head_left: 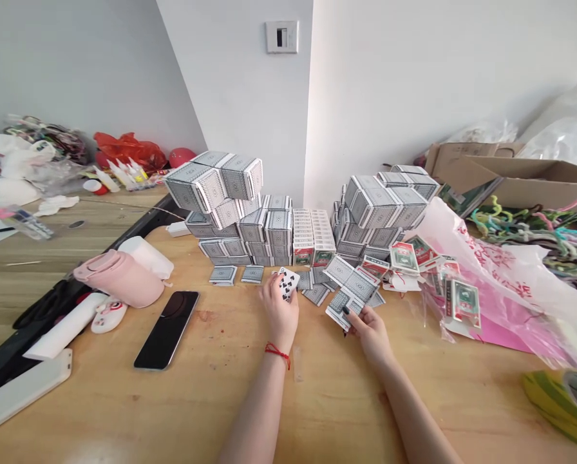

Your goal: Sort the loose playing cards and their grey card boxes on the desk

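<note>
A playing card (pixel 287 284) with black pips faces me in my left hand (pixel 279 308), whose fingers are closed around it; whether more cards sit behind it I cannot tell. My right hand (pixel 371 330) pinches a folded piece made of joined playing cards (pixel 352 283), with grey patterned backs showing. Loose grey-backed cards (pixel 316 294) lie on the table between the hands. Two small folded card blocks (pixel 222 276) rest left of my left hand. Behind stand a left stack of card blocks (pixel 216 187) and a right stack of card blocks (pixel 373 203).
Card boxes (pixel 312 235) are piled between the stacks. Opened boxes (pixel 462 303) lie right, by a pink-white plastic bag (pixel 515 270). A black phone (pixel 167 330), a pink bottle (pixel 119 277) and a white power bank (pixel 28 390) lie left. Yellow-green tape (pixel 549 399) sits front right.
</note>
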The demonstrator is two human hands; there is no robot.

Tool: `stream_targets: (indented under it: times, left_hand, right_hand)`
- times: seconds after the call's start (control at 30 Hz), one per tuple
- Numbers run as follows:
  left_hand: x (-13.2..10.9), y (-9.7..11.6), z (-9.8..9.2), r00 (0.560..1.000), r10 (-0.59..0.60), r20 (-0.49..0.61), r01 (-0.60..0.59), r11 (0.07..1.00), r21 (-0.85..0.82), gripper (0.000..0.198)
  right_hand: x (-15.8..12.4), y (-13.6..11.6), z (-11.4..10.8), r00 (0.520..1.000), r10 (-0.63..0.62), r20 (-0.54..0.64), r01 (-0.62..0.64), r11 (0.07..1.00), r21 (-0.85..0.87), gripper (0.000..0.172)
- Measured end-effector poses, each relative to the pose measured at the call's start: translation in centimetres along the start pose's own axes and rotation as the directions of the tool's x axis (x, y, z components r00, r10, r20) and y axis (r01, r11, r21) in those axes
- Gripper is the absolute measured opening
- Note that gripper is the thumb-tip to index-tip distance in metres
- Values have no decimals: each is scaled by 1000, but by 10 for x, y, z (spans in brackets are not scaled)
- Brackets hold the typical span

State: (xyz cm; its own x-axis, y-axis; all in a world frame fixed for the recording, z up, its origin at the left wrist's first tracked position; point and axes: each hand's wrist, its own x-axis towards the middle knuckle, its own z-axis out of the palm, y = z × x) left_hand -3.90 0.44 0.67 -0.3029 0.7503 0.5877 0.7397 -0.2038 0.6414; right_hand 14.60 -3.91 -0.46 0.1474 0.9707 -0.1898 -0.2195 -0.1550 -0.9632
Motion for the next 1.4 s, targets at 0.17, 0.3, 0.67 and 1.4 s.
stream_targets:
  times: [0.17, 0.3, 0.67, 1.4]
  left_hand:
    - [-4, -5, 1, 999, -36, 15, 36, 999, -12, 40]
    - [-4, -8, 1, 996, -86, 37, 86, 996, 4, 41]
    - [-3, -7, -15, 999, -47, -4, 46, 998, -44, 38]
    - [-3, -1, -9, 868, -365, 338, 494, 553, -671, 25]
  right_hand:
    - [-3, -2, -1, 1000, -3, 1, 3, 1000, 10, 31]
    - [-4, -3, -1, 1000, -18, -24, 17, 1000, -16, 31]
    - [2, -3, 17, 999, -34, 19, 34, 999, 3, 34]
    - [23, 0, 39, 943, 23, 331, -121, 952, 280, 30]
